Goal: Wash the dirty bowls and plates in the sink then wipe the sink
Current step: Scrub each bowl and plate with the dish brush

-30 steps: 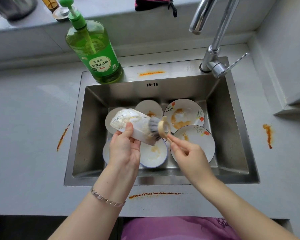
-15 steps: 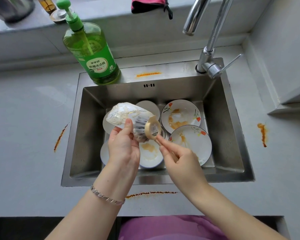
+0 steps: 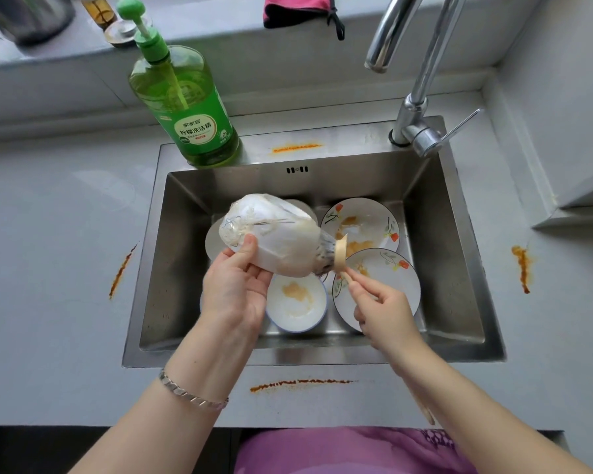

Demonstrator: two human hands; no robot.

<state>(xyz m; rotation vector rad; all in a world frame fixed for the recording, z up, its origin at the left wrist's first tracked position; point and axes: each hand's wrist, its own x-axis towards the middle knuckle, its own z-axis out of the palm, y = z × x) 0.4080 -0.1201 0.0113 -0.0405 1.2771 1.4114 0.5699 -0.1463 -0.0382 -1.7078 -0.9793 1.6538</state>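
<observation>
Left hand (image 3: 237,289) grips wrapped pack (image 3: 274,234), thumb on top, fingers curled under. Right hand (image 3: 384,309) pinches tan tape band (image 3: 340,251) at the pack's end. Both are held over mid-sink (image 3: 144,268). Below: soiled bowl (image 3: 297,302) by the front edge; rear plate (image 3: 360,224) and front plate (image 3: 391,278), both stained, in the right half. None looks washed.

Risk: if the band gives suddenly, the pack may drop onto the greasy dishes, and a tape scrap could fall among them.

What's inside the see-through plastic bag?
Inside the clear plastic bag something whitish shows, plus a grey wiry bundle by the tan tape. Wrinkled plastic hides the rest.
</observation>
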